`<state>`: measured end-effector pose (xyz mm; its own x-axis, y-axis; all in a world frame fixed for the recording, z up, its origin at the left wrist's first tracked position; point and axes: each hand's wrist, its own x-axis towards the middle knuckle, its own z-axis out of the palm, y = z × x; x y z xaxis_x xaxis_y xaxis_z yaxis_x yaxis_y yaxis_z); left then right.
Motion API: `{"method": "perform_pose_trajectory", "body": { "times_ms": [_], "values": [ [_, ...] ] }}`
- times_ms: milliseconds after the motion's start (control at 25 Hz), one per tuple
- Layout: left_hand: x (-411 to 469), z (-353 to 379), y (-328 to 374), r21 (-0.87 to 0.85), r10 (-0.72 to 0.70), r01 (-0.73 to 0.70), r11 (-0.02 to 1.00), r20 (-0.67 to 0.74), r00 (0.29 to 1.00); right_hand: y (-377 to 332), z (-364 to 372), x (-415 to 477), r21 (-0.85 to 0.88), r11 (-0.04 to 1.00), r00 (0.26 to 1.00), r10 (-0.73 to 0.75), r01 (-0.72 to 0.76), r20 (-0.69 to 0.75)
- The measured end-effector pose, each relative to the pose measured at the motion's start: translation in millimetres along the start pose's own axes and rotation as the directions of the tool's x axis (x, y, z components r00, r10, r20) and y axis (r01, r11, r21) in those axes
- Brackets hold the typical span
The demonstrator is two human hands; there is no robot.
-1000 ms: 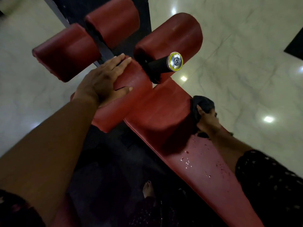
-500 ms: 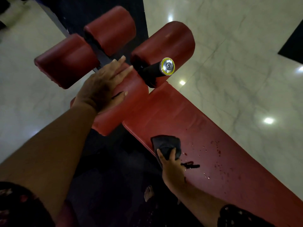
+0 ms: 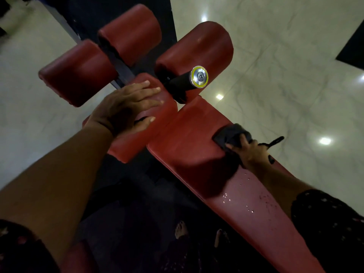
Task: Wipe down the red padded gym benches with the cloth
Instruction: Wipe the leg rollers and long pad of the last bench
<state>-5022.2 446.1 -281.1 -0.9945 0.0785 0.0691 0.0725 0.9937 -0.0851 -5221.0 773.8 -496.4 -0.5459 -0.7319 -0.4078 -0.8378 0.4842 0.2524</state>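
Head view looks down on a long red bench (image 3: 187, 146) running away from the person. The cloth (image 3: 229, 133) sits bunched near the bench's far right edge, close to its upper end. The right hand (image 3: 250, 152) grips it, fingers curled over the wad and pressing it to the padding; a thin dark strip (image 3: 274, 141), probably a loose end of the cloth, trails off past the edge. The left hand (image 3: 124, 109) lies flat with fingers straight on a red roller pad (image 3: 153, 134) just beside the bench's end, holding nothing.

The cloth looks soft, limp and light; it will likely crumple to any shape, so it is best taken in a full palm wad, as here, with the loose end tucked in so it does not drag. Water drops (image 3: 246, 196) bead on the nearer part of the bench, which suggests smooth, non-absorbent vinyl; the cloth should slide easily over it, and it may be slick where wet. The padding probably gives a little under pressure; the bench itself looks heavy and fixed, so it should not need steadying.

Three more roller pads (image 3: 78, 73) stand beyond, short fat cylinders in the same dull red skin; a black handle ends in a shiny metal cap (image 3: 199, 77) ringed with yellow; the floor (image 3: 285, 66) is pale, glossy, veined stone.
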Motion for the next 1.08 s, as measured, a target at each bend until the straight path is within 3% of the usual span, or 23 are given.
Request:
{"method": "perform_pose_trajectory", "body": {
  "times_ms": [120, 160, 240, 320, 360, 440, 560, 600, 680, 760, 840, 1000, 1080],
  "values": [
    [2, 1, -2, -0.025, -0.003, 0.002, 1.0, -0.029, 1.0, 18, -5, 25, 0.245, 0.948, 0.976, 0.177, -0.204, 0.126],
    [2, 1, -2, -0.025, -0.003, 0.002, 1.0, -0.035, 0.999, 16, -4, 29, 0.376, 0.886, 0.959, 0.215, -0.27, 0.183],
    [0, 2, -1, -0.016, 0.0, -0.001, 1.0, -0.06, 0.998, 5, -4, 29, 0.675, 0.597, 0.901, 0.297, -0.434, 0.316],
    [1, 2, -1, -0.028, -0.016, 0.014, 1.0, -0.065, 0.998, -7, -6, 22, 0.795, 0.268, 0.815, 0.393, -0.545, 0.426],
    [2, 1, -1, -0.042, -0.025, 0.023, 0.999, -0.052, 0.998, -17, -8, 14, 0.808, 0.219, 0.806, 0.4, -0.547, 0.437],
    [3, -1, -1, -0.06, -0.022, 0.02, 0.998, -0.036, 0.999, -44, -10, -8, 0.816, 0.257, 0.832, 0.373, -0.518, 0.411],
    [4, 1, 0, -0.049, -0.003, 0.0, 0.999, -0.07, 0.998, -108, -4, -35, 0.82, 0.118, 0.798, 0.342, -0.56, 0.496],
    [4, 2, 0, -0.046, -0.009, 0.006, 0.999, -0.081, 0.997, -130, -2, -46, 0.81, 0.165, 0.809, 0.313, -0.563, 0.498],
    [3, 5, -1, -0.06, -0.018, 0.011, 0.998, -0.11, 0.994, -170, 3, -75, 0.776, 0.396, 0.871, 0.24, -0.491, 0.428],
    [3, 5, -2, -0.109, -0.017, 0.003, 0.994, -0.131, 0.991, -188, 13, -107, 0.687, 0.638, 0.936, 0.197, -0.348, 0.292],
    [4, 4, -2, -0.14, -0.003, -0.016, 0.99, -0.131, 0.991, -177, 26, -128, 0.599, 0.788, 0.987, 0.068, -0.143, 0.146],
    [4, 5, -3, -0.113, 0.056, -0.069, 0.991, -0.119, 0.991, -81, 69, -105, 0.291, 0.923, 0.956, -0.283, 0.251, 0.072],
    [2, 5, -6, -0.084, 0.053, -0.063, 0.994, -0.115, 0.992, -28, 72, -81, 0.136, 0.97, 0.973, -0.212, 0.2, 0.086]
  ]
}}
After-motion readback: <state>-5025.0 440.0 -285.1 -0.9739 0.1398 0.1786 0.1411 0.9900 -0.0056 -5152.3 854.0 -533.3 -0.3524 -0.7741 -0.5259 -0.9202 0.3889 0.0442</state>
